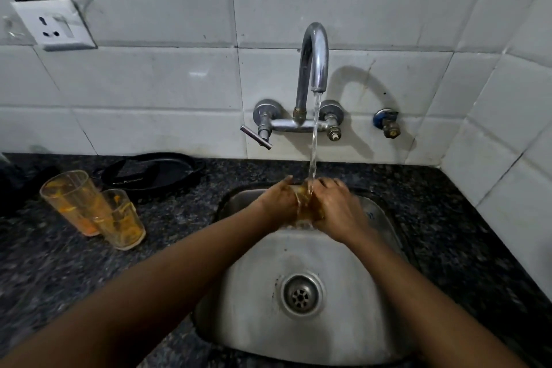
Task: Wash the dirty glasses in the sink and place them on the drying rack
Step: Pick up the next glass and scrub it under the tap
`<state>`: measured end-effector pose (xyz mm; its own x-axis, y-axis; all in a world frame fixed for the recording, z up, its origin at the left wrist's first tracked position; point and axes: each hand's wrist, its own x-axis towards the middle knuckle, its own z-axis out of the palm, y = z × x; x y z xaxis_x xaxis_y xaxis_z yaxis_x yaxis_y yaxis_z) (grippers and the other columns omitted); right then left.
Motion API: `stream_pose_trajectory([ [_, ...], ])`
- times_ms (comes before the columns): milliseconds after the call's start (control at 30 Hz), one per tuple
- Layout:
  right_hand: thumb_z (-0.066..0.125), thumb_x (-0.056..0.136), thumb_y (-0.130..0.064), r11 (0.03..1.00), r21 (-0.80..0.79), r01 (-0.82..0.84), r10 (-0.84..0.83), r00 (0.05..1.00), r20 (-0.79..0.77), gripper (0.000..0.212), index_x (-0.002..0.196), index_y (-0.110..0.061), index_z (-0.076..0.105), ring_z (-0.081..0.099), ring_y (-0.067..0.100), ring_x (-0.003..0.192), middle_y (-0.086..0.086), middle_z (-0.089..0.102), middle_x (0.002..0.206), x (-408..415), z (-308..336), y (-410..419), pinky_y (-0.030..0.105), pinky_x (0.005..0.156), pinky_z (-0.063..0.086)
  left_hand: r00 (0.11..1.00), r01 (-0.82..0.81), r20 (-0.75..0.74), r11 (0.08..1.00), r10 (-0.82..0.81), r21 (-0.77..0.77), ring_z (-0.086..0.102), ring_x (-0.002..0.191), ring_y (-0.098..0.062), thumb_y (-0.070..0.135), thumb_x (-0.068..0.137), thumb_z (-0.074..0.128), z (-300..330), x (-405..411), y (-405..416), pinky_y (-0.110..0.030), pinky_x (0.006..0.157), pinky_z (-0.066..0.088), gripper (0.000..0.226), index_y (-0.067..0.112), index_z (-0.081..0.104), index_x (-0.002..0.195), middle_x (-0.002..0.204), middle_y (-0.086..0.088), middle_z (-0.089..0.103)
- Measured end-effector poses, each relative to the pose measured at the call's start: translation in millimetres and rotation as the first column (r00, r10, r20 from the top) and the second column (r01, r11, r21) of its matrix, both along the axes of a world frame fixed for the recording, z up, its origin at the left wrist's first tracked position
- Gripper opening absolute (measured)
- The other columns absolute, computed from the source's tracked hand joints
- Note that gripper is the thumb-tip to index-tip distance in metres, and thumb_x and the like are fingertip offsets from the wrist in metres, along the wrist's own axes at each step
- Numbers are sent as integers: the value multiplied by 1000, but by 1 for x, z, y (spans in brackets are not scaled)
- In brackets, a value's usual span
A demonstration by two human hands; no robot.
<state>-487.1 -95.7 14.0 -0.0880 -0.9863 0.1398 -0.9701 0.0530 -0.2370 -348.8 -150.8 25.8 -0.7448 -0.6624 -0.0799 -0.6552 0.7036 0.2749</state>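
A clear glass [304, 206] with orange residue is held over the steel sink [254, 293], right under the running water from the tap [313, 60]. My left hand [279, 203] grips its left side and my right hand [334, 207] wraps its right side; most of the glass is hidden between them. Two more dirty glasses stand touching on the dark counter to the left: a taller one [71, 200] and a shorter one [119, 218] in front of it, both streaked orange.
A black pan [155, 170] lies on the granite counter [448, 233] behind the glasses. A tap lever [256, 137] and a blue valve [386, 122] stick out from the white tiled wall. A wall socket [53, 24] is at upper left. No drying rack shows.
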Motion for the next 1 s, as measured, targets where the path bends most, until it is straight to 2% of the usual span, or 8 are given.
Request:
stream_pose_trajectory([
  [67,74,73,-28,999,-38,28,-29,999,-13,72,135,-25,36,31,26,131,5,39,141,-5,2,-5,43,100,40,995,-33,-95,999,35,27,19,142,-32,2,92,45,3,-12,0,-1,106,-2,51,-9,29,139,149,-25,28],
  [167,76,70,-30,999,-26,32,-32,999,15,78,137,-26,36,36,27,129,7,42,137,-14,0,0,41,103,36,997,-29,-54,934,51,356,36,134,-29,2,82,58,6,-27,-1,-31,114,26,57,5,41,136,142,-15,42],
  [367,75,66,-45,996,-31,80,-75,985,153,78,132,-27,37,58,32,98,9,46,118,-19,-5,22,34,71,45,786,235,-362,300,501,925,60,104,-35,21,81,61,12,-17,-7,-51,99,42,40,3,59,116,106,-16,66],
  [633,61,84,-27,996,-45,77,-86,967,-241,84,146,-27,5,47,29,113,12,39,134,34,-9,36,36,74,48,37,-363,-512,489,858,793,55,60,-13,30,89,58,-8,-47,17,-25,57,45,31,12,60,64,62,-3,59],
  [767,76,70,-33,954,298,33,-123,950,286,103,145,-34,5,62,29,101,8,60,120,5,5,29,38,79,50,122,-181,-669,680,733,711,47,45,-12,18,86,63,-13,-39,11,-26,50,44,38,13,48,51,46,-3,49],
  [833,76,74,-22,858,458,-234,-232,619,750,85,139,-32,21,68,28,95,8,67,111,-15,11,32,41,80,51,151,-37,-680,691,718,722,43,39,-7,17,84,65,-11,-37,5,-21,47,41,39,15,47,50,39,7,47],
  [933,63,83,-6,904,321,-282,-312,77,947,55,130,-15,37,69,32,90,17,71,95,-24,7,26,45,80,55,132,124,-637,625,759,771,42,44,-11,23,82,68,-2,-37,-11,-25,53,41,36,16,51,51,42,5,48],
  [1000,66,80,-5,953,290,-85,-264,232,936,50,122,-10,41,66,23,78,12,66,93,-13,10,16,36,72,54,280,-44,-649,685,707,727,46,42,-7,30,85,65,8,-44,-21,-20,50,44,40,15,50,51,40,8,49],
])
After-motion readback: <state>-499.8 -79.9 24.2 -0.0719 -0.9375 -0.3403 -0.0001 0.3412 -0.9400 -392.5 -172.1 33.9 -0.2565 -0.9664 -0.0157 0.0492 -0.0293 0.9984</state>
